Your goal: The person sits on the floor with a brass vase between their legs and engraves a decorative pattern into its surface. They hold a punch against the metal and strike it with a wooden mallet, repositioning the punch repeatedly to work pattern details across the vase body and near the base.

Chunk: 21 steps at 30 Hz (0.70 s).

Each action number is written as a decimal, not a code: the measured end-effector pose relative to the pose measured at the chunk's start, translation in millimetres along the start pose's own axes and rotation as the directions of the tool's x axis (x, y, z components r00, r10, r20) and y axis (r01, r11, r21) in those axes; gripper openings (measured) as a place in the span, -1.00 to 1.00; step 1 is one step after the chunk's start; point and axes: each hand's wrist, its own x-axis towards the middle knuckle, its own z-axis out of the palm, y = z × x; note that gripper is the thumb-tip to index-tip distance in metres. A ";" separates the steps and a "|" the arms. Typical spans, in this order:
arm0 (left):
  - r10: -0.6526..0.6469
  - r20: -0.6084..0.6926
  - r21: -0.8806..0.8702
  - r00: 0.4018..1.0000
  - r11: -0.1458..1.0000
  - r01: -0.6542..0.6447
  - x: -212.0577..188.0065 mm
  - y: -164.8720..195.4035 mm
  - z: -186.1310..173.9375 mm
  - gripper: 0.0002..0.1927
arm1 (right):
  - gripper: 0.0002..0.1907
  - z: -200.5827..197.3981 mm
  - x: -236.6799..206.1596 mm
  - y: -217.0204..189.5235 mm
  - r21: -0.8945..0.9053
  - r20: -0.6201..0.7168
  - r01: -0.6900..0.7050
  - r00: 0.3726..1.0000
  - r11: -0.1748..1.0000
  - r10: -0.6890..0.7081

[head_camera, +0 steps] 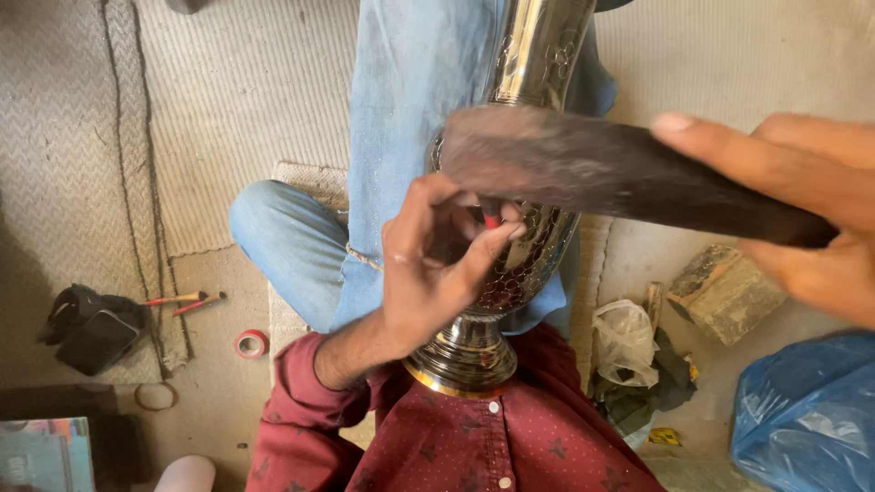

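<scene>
one vase (pixel 510 264), one mallet (pixel 620 173) (two hands (pixel 437 264) gripping)

Shirt (pixel 474 446): dark maroon, button-front, small darker star-like motifs across the cloth; pale round buttons (pixel 493 407) down the placket. Left sleeve (pixel 292 401) long, same maroon, bunched above the wrist with the forearm bare. Jeans (pixel 401 100): light blue denim, faded and dusty-looking, creased at the bent knee. No rings or watch visible on either hand.
</scene>
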 end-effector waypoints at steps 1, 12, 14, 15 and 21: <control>0.001 0.100 0.037 0.995 0.999 -0.004 6.4 -0.2 -3.2 -0.56 | -0.06 5.1 -8.7 -2.4 0.001 -0.038 -0.043 0.998 0.999 0.043; 0.233 0.785 -0.062 0.574 0.952 -0.301 82.1 2.9 -12.3 -0.45 | -0.12 148.1 -115.8 -15.8 0.534 -0.633 -0.045 0.641 0.844 0.434; 0.178 0.831 -0.018 0.528 0.956 -0.293 85.5 4.9 -11.3 -0.46 | -0.19 159.3 -126.3 -25.6 0.549 -0.685 -0.034 0.554 0.835 0.473; 0.148 0.851 0.004 0.503 0.957 -0.289 88.1 5.1 -10.9 -0.46 | -0.23 163.9 -129.8 -29.8 0.557 -0.706 -0.020 0.514 0.830 0.487; 0.224 0.854 -0.068 0.469 0.943 -0.327 91.7 5.3 -8.8 -0.43 | -0.43 185.0 -141.5 -37.1 0.498 -0.735 -0.088 0.485 0.863 0.474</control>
